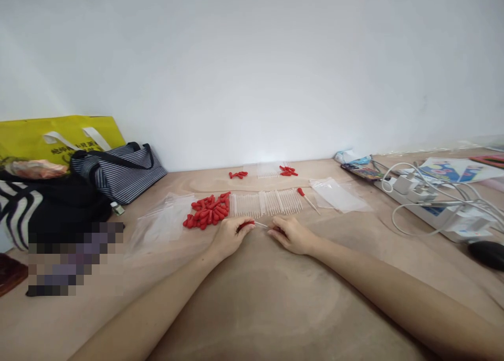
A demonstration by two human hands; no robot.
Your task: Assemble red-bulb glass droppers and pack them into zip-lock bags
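My left hand [232,234] is closed around a red rubber dropper bulb [247,224]. Between the hands a thin glass dropper tube [260,225] runs from the bulb to my right hand [289,234], whose fingers pinch its other end. How deep the tube sits in the bulb I cannot tell. Just beyond my left hand lies a pile of red rubber bulbs [208,209]. A row of clear glass tubes [265,203] lies side by side behind both hands. To its right rests a dropper with a red bulb on its end [308,200].
Clear plastic bags lie left [161,222] and right [339,195]. More red bulbs [238,175] and red-ended droppers [287,171] lie near the wall. A striped bag [122,172] and a yellow bag [59,135] stand left; a cable-covered laptop [429,214] and black mouse [487,253] are right.
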